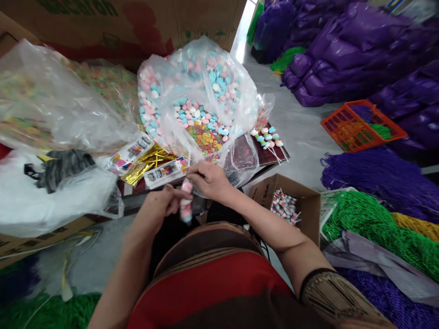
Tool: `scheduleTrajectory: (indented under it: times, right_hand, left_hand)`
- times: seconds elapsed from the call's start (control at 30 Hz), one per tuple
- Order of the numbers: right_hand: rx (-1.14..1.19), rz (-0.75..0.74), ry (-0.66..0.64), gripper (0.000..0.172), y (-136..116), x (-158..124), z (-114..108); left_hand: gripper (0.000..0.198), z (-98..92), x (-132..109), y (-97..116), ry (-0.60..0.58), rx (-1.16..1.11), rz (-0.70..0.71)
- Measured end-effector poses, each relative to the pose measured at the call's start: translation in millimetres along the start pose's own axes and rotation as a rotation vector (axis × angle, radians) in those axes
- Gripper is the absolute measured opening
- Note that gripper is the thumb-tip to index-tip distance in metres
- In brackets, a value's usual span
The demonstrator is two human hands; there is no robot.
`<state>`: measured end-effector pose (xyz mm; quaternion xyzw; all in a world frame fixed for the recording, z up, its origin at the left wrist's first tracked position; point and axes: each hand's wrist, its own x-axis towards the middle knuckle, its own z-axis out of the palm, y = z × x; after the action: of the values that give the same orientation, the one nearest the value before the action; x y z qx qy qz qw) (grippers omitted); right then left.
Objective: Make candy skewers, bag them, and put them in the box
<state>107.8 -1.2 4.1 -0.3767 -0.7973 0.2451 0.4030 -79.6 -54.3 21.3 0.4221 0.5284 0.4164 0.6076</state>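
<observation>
Between my hands hangs a candy skewer (186, 211) of pink, white and blue pieces, its lower end blurred by motion. My left hand (158, 204) is closed, with its fingers against the skewer's side. My right hand (210, 179) pinches at the skewer's top; the fingers hide what exactly lies in the pinch. Just beyond are packs of printed clear bags (165, 173) and gold twist ties (147, 165). A big clear plastic bag (248, 87) holds pink, white and blue candies (195, 112), with colourful ring candies (205, 138) in front.
Finished-looking candy skewers (269, 137) lie at the table's right corner. Below stands a cardboard box (308, 210) with wrapped skewers (284, 205) inside. Plastic bags of ring candies (68, 100) fill the left. An orange basket (343, 125) and purple sacks (343, 55) are on the floor.
</observation>
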Motion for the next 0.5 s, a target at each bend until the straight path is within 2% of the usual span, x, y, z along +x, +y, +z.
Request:
scheduleTrajectory:
  times: [0.07, 0.17, 0.33, 0.43, 0.5]
  right_hand:
    - [0.017, 0.004, 0.041, 0.016, -3, 4, -2]
    - [0.104, -0.034, 0.048, 0.014, -11, 1, 0]
    - [0.256, 0.017, 0.083, 0.015, -9, -17, 1]
    - [0.289, 0.090, 0.111, 0.019, -1, -25, -4]
    - [0.362, 0.102, 0.073, 0.021, 5, -30, -7]
  left_hand:
    - [0.072, 8.5, 2, -8, -0.067, -0.016, -0.026]
    - [0.080, 18.5, 8, -8, -0.120, -0.249, -0.062]
    - [0.028, 28.7, 11, 1, -0.008, -0.407, -0.063]
    - [0.020, 35.2, 9, 1, -0.041, -0.471, -0.014]
    - [0.019, 35.9, 8, -1, -0.100, -0.466, 0.018]
